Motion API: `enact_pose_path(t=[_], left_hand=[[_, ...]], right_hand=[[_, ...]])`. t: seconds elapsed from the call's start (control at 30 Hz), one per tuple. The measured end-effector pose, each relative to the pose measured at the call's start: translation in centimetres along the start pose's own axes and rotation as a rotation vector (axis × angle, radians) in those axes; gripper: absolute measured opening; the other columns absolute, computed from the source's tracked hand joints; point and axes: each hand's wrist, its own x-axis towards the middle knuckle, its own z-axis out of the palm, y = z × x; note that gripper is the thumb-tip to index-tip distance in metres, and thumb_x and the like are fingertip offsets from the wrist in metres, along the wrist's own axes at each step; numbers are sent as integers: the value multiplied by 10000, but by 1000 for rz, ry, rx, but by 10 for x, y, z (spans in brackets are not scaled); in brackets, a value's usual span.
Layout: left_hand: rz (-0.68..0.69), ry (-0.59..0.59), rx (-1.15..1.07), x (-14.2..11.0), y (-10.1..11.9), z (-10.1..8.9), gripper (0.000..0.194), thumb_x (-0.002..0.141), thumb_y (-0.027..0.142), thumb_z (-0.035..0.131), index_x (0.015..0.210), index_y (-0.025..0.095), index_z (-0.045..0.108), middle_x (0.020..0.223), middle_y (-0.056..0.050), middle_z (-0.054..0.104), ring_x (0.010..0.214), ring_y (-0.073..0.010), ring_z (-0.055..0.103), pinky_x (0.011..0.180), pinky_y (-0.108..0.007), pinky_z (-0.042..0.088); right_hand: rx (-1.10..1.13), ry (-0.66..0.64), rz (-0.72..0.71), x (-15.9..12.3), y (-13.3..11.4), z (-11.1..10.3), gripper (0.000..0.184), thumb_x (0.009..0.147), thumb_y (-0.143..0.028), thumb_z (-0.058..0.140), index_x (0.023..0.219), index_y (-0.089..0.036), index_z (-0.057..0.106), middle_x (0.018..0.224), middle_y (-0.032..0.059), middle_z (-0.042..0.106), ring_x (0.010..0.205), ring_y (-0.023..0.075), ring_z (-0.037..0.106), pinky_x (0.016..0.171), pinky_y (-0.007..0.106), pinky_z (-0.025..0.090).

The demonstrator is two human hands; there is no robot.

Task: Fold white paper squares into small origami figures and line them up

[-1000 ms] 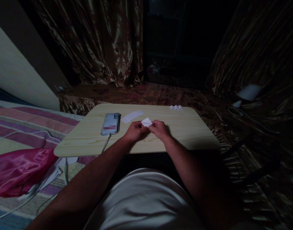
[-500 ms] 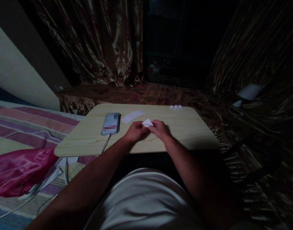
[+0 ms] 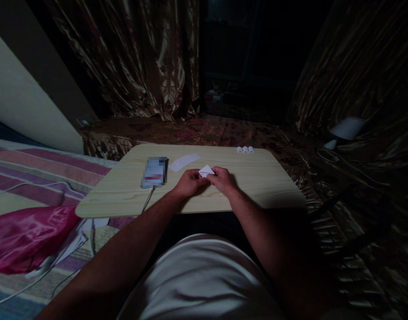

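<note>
Between my two hands is a small piece of folded white paper, its pointed top facing away from me. My left hand is closed on its left side, and my right hand pinches its right side and lower edge. Both thumbs meet near the bottom of the paper. Just beyond my left hand lie flat white paper strips on the table. Three small folded white paper pieces sit in a row at the table's far right edge.
The pale wooden table carries a blurred-out phone-like device at left, with a cable running off the near edge. A pink bag lies on the striped bed cover at left. A white lamp stands at right.
The folded paper has turned slightly, and its tip has shifted a little to the right. Both hands stay in nearly the same place.
</note>
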Motion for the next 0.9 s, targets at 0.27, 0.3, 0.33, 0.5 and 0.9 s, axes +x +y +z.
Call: enact_pose_path(t=[0.27,0.3,0.33,0.5,0.9], left_hand=[[16,-25,-63,2,-4,1,280,620,332,749,715,101,623,601,-3,566,484,-73,428,481,-217,301],[12,-25,-68,2,-5,1,282,619,333,749,722,101,625,604,-5,568,486,-75,430,481,-218,302],[9,-24,-71,2,-6,1,284,619,333,749,727,100,628,605,-7,570,486,-77,432,480,-218,301],[22,-26,-48,4,-10,-1,257,623,307,739,715,97,624,625,-21,583,506,-85,454,491,-219,313],[43,8,34,3,-11,0,302,638,363,731,755,97,647,661,-35,611,534,-97,477,502,-220,344]], right_hand=[[-57,27,-22,2,6,1,126,666,-280,555,701,-163,586,598,-46,508,551,89,414,494,200,318],[-67,28,-28,3,7,1,127,667,-277,552,708,-163,592,607,-44,510,560,91,417,494,200,316],[-78,29,-33,3,8,1,130,668,-275,548,715,-164,596,614,-43,511,567,93,419,495,200,315],[-155,29,-40,3,7,0,158,691,-274,523,762,-169,616,659,-37,543,604,104,443,539,200,352],[-187,39,-84,0,4,2,122,711,-286,535,730,-178,589,656,-42,529,617,104,445,548,200,348]])
